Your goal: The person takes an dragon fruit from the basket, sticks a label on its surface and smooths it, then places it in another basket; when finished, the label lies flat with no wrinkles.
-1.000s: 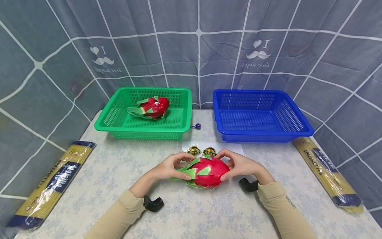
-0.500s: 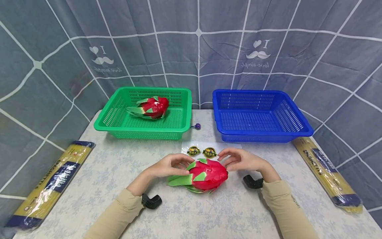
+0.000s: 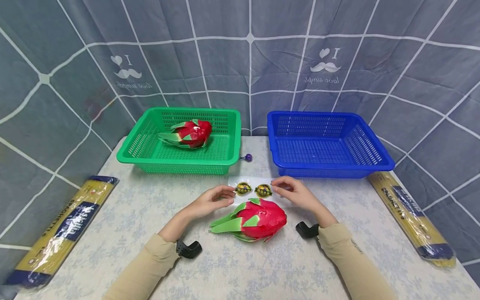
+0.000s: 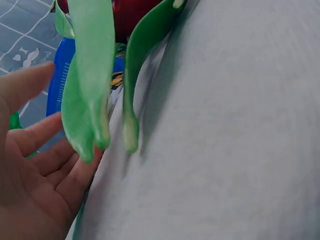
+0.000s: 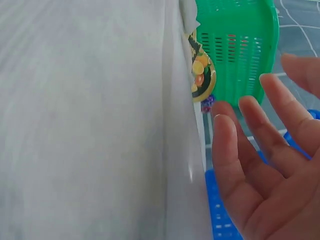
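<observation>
A red dragon fruit (image 3: 264, 220) with green leaf tips lies on the table, leaves pointing left. Behind it is a white sheet (image 3: 258, 181) bearing two black-and-gold oval stickers, the left one (image 3: 243, 189) and the right one (image 3: 263, 191). My left hand (image 3: 208, 201) is at the left edge of the sheet, fingers loosely bent and thumb apart. In the left wrist view that hand (image 4: 40, 170) is beside the leaf tips (image 4: 92, 75). My right hand (image 3: 298, 193) reaches to the right sticker's edge, its fingers relaxed; the right wrist view shows its spread fingers (image 5: 227, 150) holding nothing.
A green basket (image 3: 180, 167) at back left contains another dragon fruit (image 3: 195, 134). To its right stands a blue basket (image 3: 322, 171). A purple-wrapped lollipop (image 3: 247, 157) lies between them. Spaghetti packs flank the table, one on the left (image 3: 67, 229) and one on the right (image 3: 412, 216).
Both hands held the dragon fruit a second ago. They have let go of it and moved back toward the sticker sheet; the fruit now lies slightly nearer the front.
</observation>
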A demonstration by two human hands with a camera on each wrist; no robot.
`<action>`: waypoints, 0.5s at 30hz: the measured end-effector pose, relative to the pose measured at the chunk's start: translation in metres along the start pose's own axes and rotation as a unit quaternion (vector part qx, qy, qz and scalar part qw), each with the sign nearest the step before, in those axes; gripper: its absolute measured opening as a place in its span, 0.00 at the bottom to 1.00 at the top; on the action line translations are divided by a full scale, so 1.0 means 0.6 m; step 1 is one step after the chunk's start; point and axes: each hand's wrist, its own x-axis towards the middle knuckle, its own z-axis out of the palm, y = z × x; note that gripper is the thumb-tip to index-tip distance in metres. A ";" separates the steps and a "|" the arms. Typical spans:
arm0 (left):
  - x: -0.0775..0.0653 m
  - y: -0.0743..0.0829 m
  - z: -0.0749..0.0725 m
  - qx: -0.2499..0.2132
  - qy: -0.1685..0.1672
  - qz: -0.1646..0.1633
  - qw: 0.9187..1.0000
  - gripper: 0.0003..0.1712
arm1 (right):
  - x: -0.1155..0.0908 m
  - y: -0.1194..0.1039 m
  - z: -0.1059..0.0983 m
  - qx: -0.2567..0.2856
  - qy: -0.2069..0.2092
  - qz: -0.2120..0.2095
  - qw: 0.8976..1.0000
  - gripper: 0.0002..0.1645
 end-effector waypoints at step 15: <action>-0.001 -0.006 0.001 0.036 0.009 -0.004 0.999 0.22 | 0.010 0.034 0.001 -0.042 -0.069 -0.017 0.997 0.19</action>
